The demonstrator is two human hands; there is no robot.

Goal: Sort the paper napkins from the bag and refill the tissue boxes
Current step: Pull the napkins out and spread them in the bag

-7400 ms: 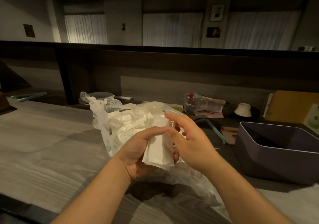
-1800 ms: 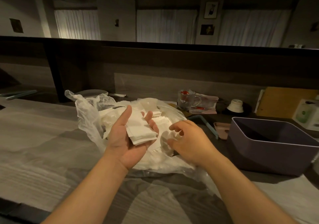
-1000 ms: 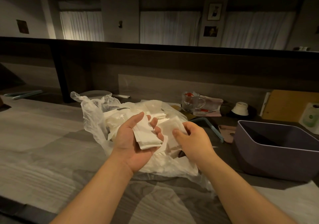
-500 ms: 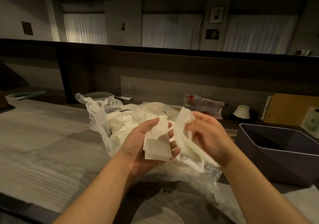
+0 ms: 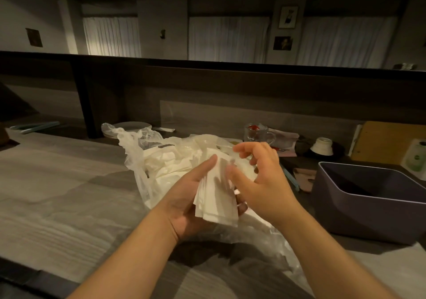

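Over the open bag on the counter, my left hand cupped a small stack of napkins, my right hand loosely curled, thumb pressing it. Plenty stayed bagged; the purple box beside it looked unfilled, so early going.

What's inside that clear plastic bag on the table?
The plastic bag holds a heap of loose white napkins. The hands, left and right, and the stack they hold cover its near part, so how many remain is hidden.
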